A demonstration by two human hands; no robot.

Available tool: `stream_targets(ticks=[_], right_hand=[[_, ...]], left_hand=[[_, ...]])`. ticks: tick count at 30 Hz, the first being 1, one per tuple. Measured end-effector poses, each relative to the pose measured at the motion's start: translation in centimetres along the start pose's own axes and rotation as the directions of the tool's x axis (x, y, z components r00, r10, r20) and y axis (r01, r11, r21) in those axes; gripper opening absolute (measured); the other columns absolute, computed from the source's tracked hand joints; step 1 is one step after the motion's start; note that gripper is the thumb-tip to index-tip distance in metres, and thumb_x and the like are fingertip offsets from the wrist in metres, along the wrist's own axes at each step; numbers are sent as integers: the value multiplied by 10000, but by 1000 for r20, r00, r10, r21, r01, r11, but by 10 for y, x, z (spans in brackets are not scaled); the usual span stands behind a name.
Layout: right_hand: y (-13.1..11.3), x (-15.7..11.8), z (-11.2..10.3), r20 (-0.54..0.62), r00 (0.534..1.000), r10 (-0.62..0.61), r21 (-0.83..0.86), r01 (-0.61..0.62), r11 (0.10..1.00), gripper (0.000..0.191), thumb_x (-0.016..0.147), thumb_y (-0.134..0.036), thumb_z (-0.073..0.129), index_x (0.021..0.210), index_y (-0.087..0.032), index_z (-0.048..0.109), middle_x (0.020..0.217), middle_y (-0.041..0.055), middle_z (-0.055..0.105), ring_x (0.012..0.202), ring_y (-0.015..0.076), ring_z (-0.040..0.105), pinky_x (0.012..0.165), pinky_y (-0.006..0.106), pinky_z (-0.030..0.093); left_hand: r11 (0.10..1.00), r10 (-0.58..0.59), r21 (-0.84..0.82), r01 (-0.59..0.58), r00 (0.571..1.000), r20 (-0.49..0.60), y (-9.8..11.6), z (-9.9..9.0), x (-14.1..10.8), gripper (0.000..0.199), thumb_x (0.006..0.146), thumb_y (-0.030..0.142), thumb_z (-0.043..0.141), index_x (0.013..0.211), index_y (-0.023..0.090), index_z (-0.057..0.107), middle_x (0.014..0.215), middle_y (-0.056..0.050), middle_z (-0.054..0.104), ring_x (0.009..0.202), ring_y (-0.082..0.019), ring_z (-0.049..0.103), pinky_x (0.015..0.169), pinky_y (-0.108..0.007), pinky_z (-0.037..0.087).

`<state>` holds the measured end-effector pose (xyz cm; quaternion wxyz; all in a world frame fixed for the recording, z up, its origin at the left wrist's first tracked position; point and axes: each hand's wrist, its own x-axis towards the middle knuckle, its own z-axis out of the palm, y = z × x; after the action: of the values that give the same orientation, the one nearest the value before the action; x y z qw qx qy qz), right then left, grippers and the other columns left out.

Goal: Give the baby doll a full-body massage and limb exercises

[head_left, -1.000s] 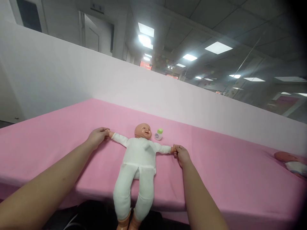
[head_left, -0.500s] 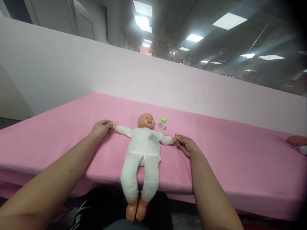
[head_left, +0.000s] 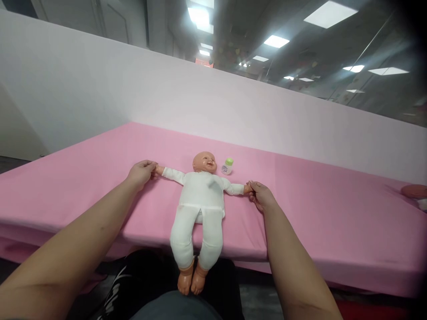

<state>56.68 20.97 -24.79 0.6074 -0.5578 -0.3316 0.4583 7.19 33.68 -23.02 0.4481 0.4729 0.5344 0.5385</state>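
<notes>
A baby doll (head_left: 203, 191) in a white cloth suit lies on its back on the pink-covered table (head_left: 300, 226), arms stretched out sideways. Its bare feet hang past the front edge, close to my lap. My left hand (head_left: 142, 174) is closed around the doll's hand on the left side. On the other side, my right hand (head_left: 261, 195) pinches the doll's other hand between thumb and fingers. Beside the doll's head stands a small clear bottle (head_left: 227, 166) with a green cap, touched by neither hand.
A low white partition (head_left: 213, 106) runs along the back of the table. At the far right edge lies part of another doll-like object (head_left: 413, 191), cut off by the frame. Beneath the front edge are my legs in dark trousers (head_left: 147, 275).
The whole view has tilted slightly downward, so the table and doll sit a little higher. Both hands keep hold of the doll's hands, its arms still spread.
</notes>
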Motion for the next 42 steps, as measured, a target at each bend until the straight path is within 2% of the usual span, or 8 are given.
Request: stream_targets(ticks=[6,10,15,20,24,29,34,42], right_hand=[[1,-1,-7,96,995,24,16,-25,1000,369,734,-297,938,1028,-182,747,832,50,713,639,137,603,554,258,546],[3,-3,-10,238,971,-22,-25,28,999,480,663,-285,986,1063,-176,743,848,32,711,619,114,578,522,228,451],[3,-3,-10,215,977,-11,-81,29,996,421,649,-338,994,904,-177,701,695,-20,617,539,78,455,480,214,326],[7,3,-11,138,990,-8,-75,19,997,418,724,-473,938,854,-197,652,636,-48,534,501,72,381,436,205,276],[9,7,-11,94,996,3,-81,4,997,368,790,-479,879,933,-185,712,670,-26,562,513,72,411,427,189,316],[7,6,-12,126,992,30,-59,-23,998,270,814,-329,852,1010,-173,753,792,44,673,564,99,522,460,209,445],[4,1,-15,223,974,37,-7,-36,999,432,760,-201,886,1172,-191,756,983,68,724,705,129,644,645,250,592],[7,4,-12,167,986,-7,-100,24,995,398,708,-413,955,878,-163,696,686,-4,601,522,80,464,427,183,358]], left_hand=[[999,-15,-30,16,1000,5,1,2,-1,280,715,188,755,989,145,722,806,-98,726,622,-213,687,617,-363,599],[999,32,-45,-29,997,72,0,0,-4,402,664,201,822,1048,135,722,807,-74,717,617,-172,654,606,-312,554],[998,55,4,-56,997,62,-2,-1,-3,440,656,296,881,1043,152,728,837,-70,726,642,-163,649,598,-286,530],[998,56,22,-57,997,47,-4,-1,0,314,728,348,846,954,166,725,760,-59,706,598,-164,635,573,-285,538],[1000,15,20,-16,1000,19,-4,0,2,212,773,267,758,954,160,731,809,-95,734,625,-201,680,573,-316,583],[997,-29,-75,31,999,26,-2,1,2,289,702,148,717,989,121,724,825,-136,744,615,-230,700,596,-369,613],[999,-4,-39,7,998,65,-1,1,-2,356,678,142,751,1033,129,736,833,-110,742,640,-201,692,600,-316,579],[998,38,44,-40,998,40,-4,1,-1,260,717,254,776,957,162,733,759,-75,716,603,-184,654,576,-298,551]])
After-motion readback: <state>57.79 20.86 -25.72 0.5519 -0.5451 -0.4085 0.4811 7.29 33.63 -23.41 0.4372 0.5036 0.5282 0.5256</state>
